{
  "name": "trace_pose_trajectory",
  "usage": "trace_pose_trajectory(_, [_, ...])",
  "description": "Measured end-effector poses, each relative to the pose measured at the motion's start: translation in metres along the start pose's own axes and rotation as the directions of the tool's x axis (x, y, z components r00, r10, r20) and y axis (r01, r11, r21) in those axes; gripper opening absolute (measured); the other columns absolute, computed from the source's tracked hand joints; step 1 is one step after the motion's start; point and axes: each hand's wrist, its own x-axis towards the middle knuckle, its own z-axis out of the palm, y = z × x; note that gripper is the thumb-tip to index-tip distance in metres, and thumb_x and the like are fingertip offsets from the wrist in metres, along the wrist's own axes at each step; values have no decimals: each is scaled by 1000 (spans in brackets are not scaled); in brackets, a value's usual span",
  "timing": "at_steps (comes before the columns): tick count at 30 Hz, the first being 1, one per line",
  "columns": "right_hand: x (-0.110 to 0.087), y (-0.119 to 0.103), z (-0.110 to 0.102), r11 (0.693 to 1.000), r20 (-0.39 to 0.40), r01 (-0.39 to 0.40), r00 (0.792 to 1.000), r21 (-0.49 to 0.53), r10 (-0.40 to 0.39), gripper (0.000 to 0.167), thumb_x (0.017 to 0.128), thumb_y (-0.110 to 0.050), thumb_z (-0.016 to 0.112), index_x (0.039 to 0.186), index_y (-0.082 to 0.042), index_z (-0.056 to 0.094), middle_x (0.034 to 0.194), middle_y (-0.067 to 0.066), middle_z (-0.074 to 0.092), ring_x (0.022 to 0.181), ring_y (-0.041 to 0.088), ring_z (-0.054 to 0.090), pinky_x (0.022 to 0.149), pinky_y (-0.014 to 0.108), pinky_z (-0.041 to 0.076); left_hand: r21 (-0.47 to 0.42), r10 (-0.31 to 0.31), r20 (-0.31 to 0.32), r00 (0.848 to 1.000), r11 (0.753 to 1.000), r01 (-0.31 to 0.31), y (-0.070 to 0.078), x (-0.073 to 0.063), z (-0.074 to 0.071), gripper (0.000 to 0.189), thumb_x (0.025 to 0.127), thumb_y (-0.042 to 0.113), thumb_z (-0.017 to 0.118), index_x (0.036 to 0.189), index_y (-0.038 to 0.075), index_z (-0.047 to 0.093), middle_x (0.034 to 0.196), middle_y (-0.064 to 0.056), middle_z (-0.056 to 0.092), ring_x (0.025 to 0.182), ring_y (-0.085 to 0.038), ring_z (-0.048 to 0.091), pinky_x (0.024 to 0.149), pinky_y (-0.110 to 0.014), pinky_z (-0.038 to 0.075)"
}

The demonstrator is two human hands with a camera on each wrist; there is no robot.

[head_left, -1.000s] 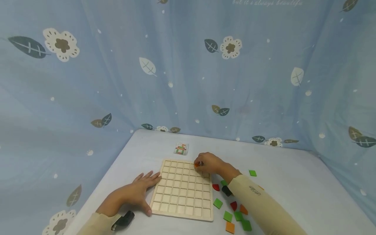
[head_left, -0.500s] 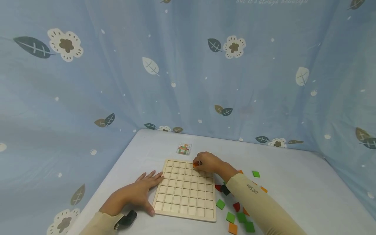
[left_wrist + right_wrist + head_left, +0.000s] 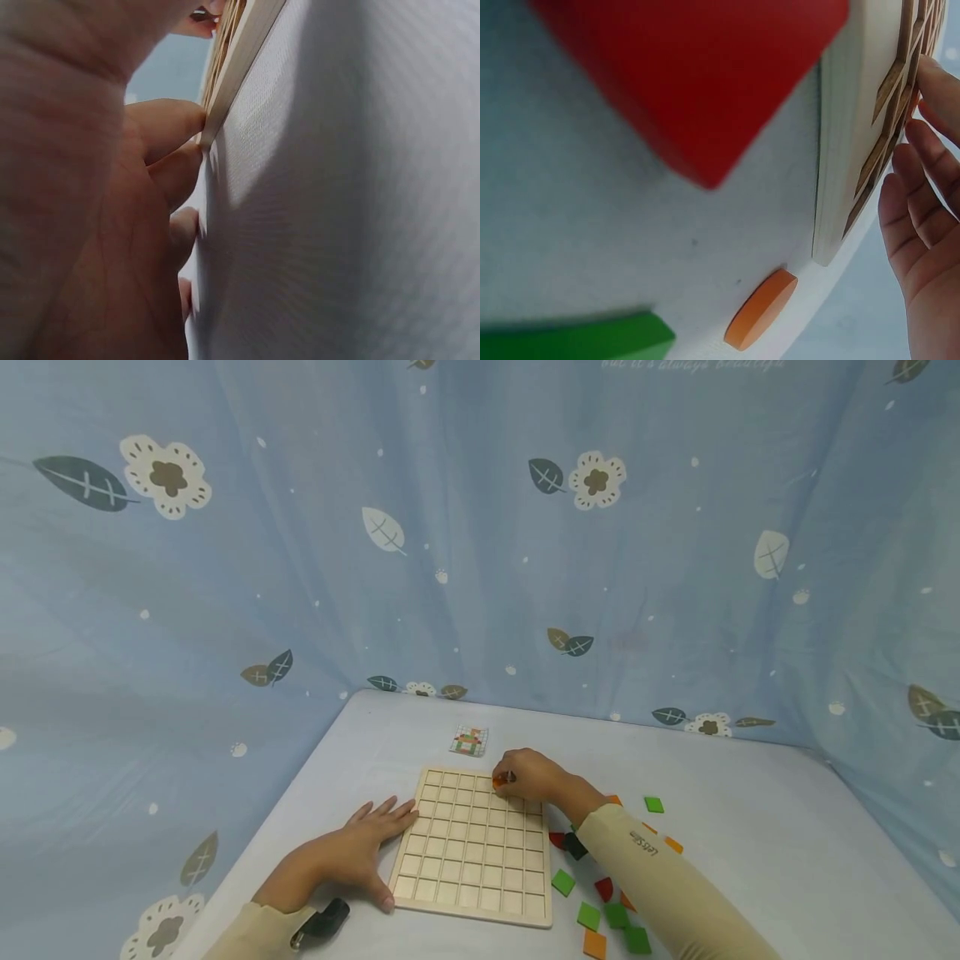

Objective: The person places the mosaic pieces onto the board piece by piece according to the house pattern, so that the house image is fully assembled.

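Observation:
A wooden grid board [image 3: 471,852] lies on the table in the head view. My left hand [image 3: 360,856] rests at its left side with fingers spread; in the left wrist view, fingertips [image 3: 187,120] touch the board's edge. Over the board's far right part, my right hand [image 3: 534,775] pinches a small orange tile [image 3: 498,782] at the far row of squares. The fingers cover most of that tile, so its shape cannot be told. In the right wrist view the right hand [image 3: 934,217] reaches over the board's rim [image 3: 840,150].
A small pattern card [image 3: 469,740] lies beyond the board. Right of it are scattered green tiles [image 3: 588,916], orange tiles [image 3: 595,943] and red pieces [image 3: 604,888], some partly under the right sleeve [image 3: 660,877]. A blue patterned curtain [image 3: 480,568] hangs behind the table.
Over the first half second, my right hand shifts slightly left along the board's far row with the orange tile, and the head view turns a little. Since then, hardly anything has moved.

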Motion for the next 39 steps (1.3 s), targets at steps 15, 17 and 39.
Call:
trace_pose_trajectory(15, [-14,0,-12,997,6,-60,998,-56,61,23,89,-25,73,109,-16,74,99,-8,63,89,9,59,77,28,52,5,6,-11,1000,1000,-6,-1,2,1,132,47,70,80,153,9,31,161,-6,18,146,-37,9,113,-61,0])
trace_pose_trajectory(17, [-18,2,-15,993,15,-99,995,-67,100,23,90,-26,72,110,-17,74,101,-9,63,90,9,58,77,29,51,8,-1,-11,1000,1000,1,-3,2,2,132,47,70,80,153,10,31,161,-5,18,146,-36,8,114,-60,0])
trace_pose_trajectory(39, [-74,33,-29,954,-3,-245,969,-173,248,23,83,-28,78,103,-18,76,95,-10,64,89,10,58,80,30,51,-30,7,-6,1000,1000,-7,-9,1,6,130,51,68,82,154,9,29,161,-5,17,147,-35,6,114,-58,-1])
